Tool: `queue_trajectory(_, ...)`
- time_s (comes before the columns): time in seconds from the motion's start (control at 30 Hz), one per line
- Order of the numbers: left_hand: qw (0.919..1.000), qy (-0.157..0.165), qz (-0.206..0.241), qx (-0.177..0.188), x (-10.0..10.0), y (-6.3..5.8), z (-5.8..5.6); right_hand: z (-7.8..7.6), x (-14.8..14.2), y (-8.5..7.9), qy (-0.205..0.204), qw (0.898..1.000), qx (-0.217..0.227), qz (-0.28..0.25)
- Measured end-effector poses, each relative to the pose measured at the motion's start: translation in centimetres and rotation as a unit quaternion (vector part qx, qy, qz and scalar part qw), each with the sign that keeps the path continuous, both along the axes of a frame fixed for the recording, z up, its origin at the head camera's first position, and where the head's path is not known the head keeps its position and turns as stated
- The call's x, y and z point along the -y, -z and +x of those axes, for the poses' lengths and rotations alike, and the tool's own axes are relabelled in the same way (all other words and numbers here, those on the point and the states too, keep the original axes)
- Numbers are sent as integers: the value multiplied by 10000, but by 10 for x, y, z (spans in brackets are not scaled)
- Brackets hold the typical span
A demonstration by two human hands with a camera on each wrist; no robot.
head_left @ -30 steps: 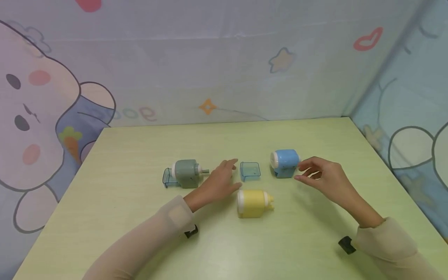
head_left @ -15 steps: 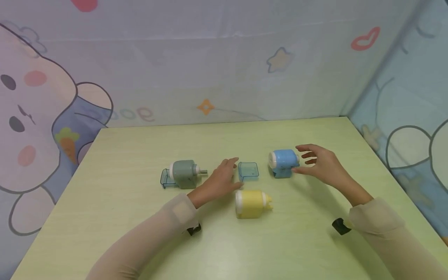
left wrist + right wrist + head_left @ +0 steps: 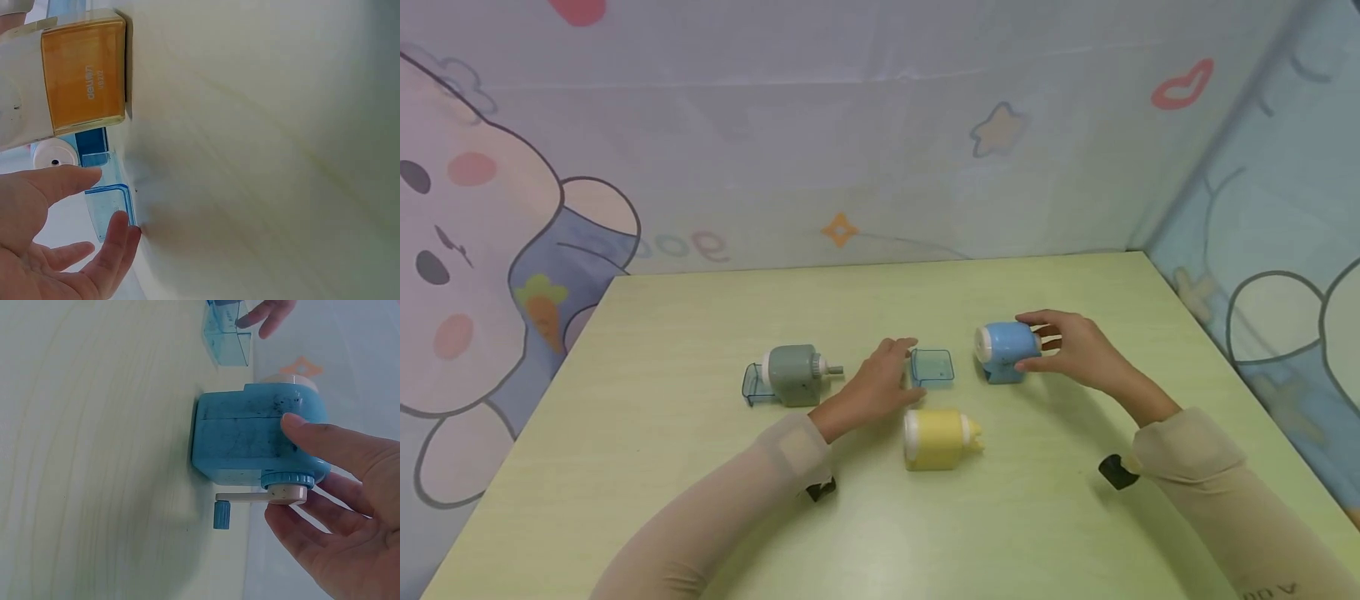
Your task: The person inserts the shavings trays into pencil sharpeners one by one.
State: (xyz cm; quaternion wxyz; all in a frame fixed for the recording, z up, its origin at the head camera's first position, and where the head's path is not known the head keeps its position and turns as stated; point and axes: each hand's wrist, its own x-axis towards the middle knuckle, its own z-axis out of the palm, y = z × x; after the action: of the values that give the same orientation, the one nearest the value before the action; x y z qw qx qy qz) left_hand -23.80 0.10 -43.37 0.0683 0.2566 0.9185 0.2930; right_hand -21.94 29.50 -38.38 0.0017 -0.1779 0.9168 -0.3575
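Note:
A blue crank pencil sharpener [image 3: 1009, 343] stands on the table at right of centre. My right hand [image 3: 1075, 354] holds it from the crank side, thumb on the near face and index finger at the far side; the thumb [image 3: 300, 424] shows against its body in the right wrist view. Its crank [image 3: 244, 497] hangs beside my other fingers. Just left of the sharpener lies a clear blue shavings drawer [image 3: 932, 368]. My left hand [image 3: 880, 383] is spread at the drawer's left side, thumb and fingers apart; whether they touch it, I cannot tell.
A yellow sharpener [image 3: 936, 439] lies in front of the drawer. To the left is a grey-green sharpener [image 3: 793, 375] with its clear drawer [image 3: 756, 385] sticking out on the left. A printed cloth [image 3: 895, 150] hangs behind the table [image 3: 700, 483].
My right hand has moved left onto the blue sharpener, its thumb and fingers closing around the crank end. My left hand has barely moved beside the drawer.

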Motion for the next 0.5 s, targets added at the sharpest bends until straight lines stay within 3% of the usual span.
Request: queue_trajectory(0.5, 9998, 104, -41, -179, -2, 3, -6, -4, -2, 2, -78, 9998, 122, -122)
